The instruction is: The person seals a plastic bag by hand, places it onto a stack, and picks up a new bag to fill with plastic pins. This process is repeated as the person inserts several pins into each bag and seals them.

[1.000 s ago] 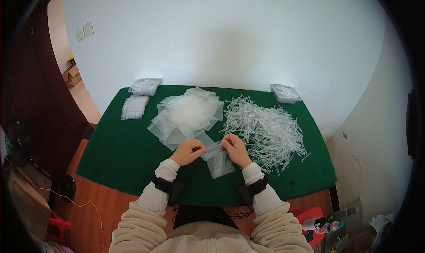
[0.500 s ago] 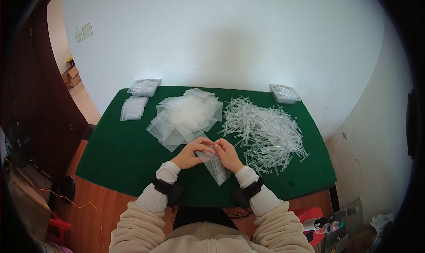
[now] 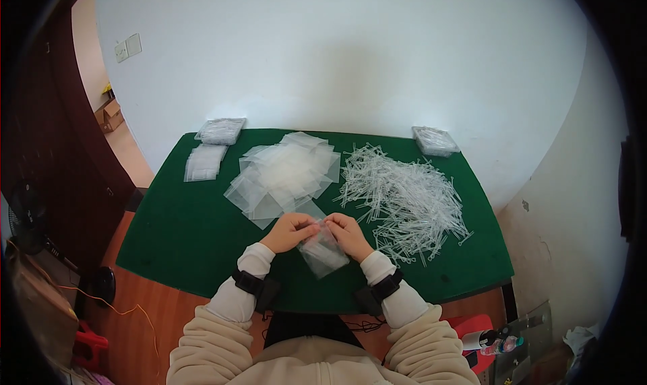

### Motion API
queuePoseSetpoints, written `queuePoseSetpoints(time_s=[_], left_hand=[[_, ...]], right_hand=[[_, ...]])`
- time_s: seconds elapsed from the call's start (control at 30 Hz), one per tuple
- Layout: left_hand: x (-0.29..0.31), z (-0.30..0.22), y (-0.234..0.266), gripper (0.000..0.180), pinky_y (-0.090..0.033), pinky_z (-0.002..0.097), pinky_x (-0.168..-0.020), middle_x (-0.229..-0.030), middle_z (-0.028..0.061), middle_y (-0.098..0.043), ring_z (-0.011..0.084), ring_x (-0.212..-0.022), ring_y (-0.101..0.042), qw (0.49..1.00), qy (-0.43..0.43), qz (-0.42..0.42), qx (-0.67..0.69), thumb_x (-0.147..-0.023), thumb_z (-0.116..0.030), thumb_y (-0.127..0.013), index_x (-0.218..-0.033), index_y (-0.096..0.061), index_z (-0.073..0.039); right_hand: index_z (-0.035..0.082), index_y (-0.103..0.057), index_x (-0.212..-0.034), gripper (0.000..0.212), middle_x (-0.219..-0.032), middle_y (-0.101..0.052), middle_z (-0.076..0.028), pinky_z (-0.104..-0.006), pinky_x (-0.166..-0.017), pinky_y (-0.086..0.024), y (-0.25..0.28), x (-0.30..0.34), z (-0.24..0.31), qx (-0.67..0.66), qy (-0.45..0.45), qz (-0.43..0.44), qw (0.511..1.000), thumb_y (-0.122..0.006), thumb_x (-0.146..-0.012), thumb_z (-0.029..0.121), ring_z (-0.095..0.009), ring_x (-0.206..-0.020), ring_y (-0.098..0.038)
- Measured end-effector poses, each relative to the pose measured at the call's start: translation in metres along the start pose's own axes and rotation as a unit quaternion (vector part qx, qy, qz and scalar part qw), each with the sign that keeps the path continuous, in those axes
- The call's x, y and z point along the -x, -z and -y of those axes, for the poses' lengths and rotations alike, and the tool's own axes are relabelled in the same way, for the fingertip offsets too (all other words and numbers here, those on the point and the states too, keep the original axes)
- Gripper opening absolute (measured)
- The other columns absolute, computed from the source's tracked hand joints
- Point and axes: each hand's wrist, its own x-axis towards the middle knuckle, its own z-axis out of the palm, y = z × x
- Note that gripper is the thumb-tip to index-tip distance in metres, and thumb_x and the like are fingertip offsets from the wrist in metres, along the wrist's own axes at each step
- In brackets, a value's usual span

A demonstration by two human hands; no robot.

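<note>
Between my hands hangs a clear plastic bag (image 3: pixel 323 258) with several thin clear plastic sticks inside it. My left hand (image 3: pixel 290 232) pinches the bag's upper edge at its left side, thumb against fingers. At the right side of the same edge, my right hand (image 3: pixel 347 237) pinches it too, close to the left fingertips. Just beyond my hands lies a loose heap of flat clear bags (image 3: pixel 286 173). A wide pile of thin clear plastic sticks with small looped ends (image 3: pixel 408 203) spreads to the right of it.
Filled bags (image 3: pixel 221 131) are stacked at the table's far left corner, with a smaller stack of flat packs (image 3: pixel 205 163) before them. Another filled stack (image 3: pixel 435 141) sits far right. Green cloth covers the table (image 3: pixel 175 230); a white wall (image 3: pixel 350 61) rises behind it.
The bag has turned from a slanted, pointed position to lie flatter and squarer below my hands. My left fingers have closed from a spread pose onto its top edge.
</note>
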Motion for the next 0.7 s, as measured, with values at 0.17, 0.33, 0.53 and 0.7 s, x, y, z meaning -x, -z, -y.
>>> queuePoseSetpoints(time_s=[0.17, 0.33, 0.53, 0.7], left_hand=[[-0.002, 0.004, -0.004, 0.019, -0.036, 0.0196, -0.049, -0.065, -0.0013, -0.057, 0.0035, -0.054, -0.047, 0.998, 0.004, 0.033, -0.052, -0.087, -0.02, -0.059, -0.083, -0.062, -0.002], [-0.002, 0.007, -0.007, 0.018, -0.037, 0.0203, -0.047, -0.063, -0.0014, -0.056, 0.0043, -0.052, -0.047, 0.998, 0.009, 0.027, -0.06, -0.087, -0.019, -0.059, -0.084, -0.063, -0.001], [-0.002, 0.009, -0.007, 0.018, -0.04, 0.0224, -0.052, -0.065, 0.0014, -0.059, 0.0063, -0.056, -0.049, 0.995, -0.015, -0.033, -0.097, -0.083, -0.018, -0.061, -0.086, -0.063, 0.0], [-0.002, 0.01, -0.008, 0.019, -0.042, 0.0237, -0.055, -0.066, 0.0036, -0.06, 0.0079, -0.059, -0.05, 0.992, -0.013, -0.025, -0.119, -0.082, -0.017, -0.062, -0.086, -0.063, 0.001]], right_hand=[[0.003, -0.057, -0.084, 0.01, -0.071, -0.056, 0.001, -0.0198, -0.056, -0.04, 0.0, 0.0, 0.005, -0.099, -0.044, -0.025, 0.994, -0.057, -0.087, 0.013, -0.004, -0.061, -0.049], [0.002, -0.057, -0.083, 0.01, -0.068, -0.055, 0.001, -0.0196, -0.054, -0.04, 0.0, 0.001, -0.009, -0.037, 0.009, -0.005, 0.999, -0.057, -0.086, 0.011, -0.004, -0.058, -0.048], [0.002, -0.058, -0.081, 0.01, -0.066, -0.055, 0.002, -0.0191, -0.053, -0.039, 0.001, 0.0, -0.01, 0.034, 0.021, -0.026, 0.999, -0.058, -0.085, 0.011, -0.004, -0.056, -0.048], [0.001, -0.059, -0.081, 0.008, -0.066, -0.055, 0.002, -0.0188, -0.052, -0.039, -0.001, 0.001, -0.011, 0.045, 0.039, -0.048, 0.997, -0.059, -0.084, 0.009, -0.004, -0.056, -0.049]])
